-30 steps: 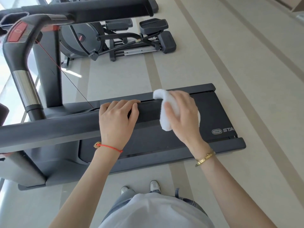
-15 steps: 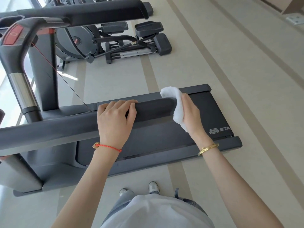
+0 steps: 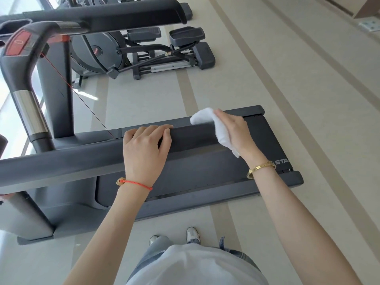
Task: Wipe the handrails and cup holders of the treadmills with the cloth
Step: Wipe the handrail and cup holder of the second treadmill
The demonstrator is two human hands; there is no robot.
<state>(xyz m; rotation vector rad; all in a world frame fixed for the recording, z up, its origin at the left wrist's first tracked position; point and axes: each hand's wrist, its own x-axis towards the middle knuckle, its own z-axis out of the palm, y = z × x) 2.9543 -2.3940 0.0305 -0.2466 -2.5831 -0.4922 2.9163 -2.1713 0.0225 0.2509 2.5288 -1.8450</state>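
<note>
A dark grey padded handrail of the treadmill runs across the view from the left edge to its free end near the middle. My left hand lies on top of the rail with the fingers curled over its far edge. My right hand presses a white cloth against the rail's end; the cloth wraps over the tip. The second handrail crosses the top of the view. A curved grip with a red pad and a chrome section stands at the left. No cup holder is plainly visible.
Below the rail lies the treadmill deck with its side rails, on a pale striped floor. An elliptical trainer stands beyond. A thin red cord runs diagonally from the grip. My shoes are just short of the deck's edge.
My right hand has turned the cloth from the rail's top round to its end and keeps it pressed there. My left hand has stayed put on the rail.
</note>
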